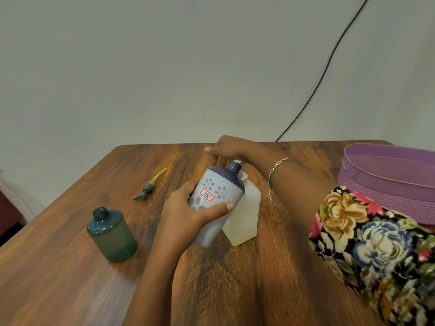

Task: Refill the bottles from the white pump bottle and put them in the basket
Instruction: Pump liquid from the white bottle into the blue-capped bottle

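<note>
While the left hand point(188, 208) wraps its thumb and fingers round the tilted pale-blue flowered plastic bottle with a navy top point(219, 191), the right hand point(226, 147) reaches across from the right, wrist bent, fingers curled down over the pump head of the translucent white plastic pump bottle point(244, 215). The flowered bottle's open neck leans in under that pump. Further left an uncapped squat teal plastic bottle point(111, 234) stands near a loose teal-and-yellow pump point(148, 187), which lies on the brown wooden table point(235, 278). The purple ribbed plastic basket point(388, 184) sits at the table's right edge.
</note>
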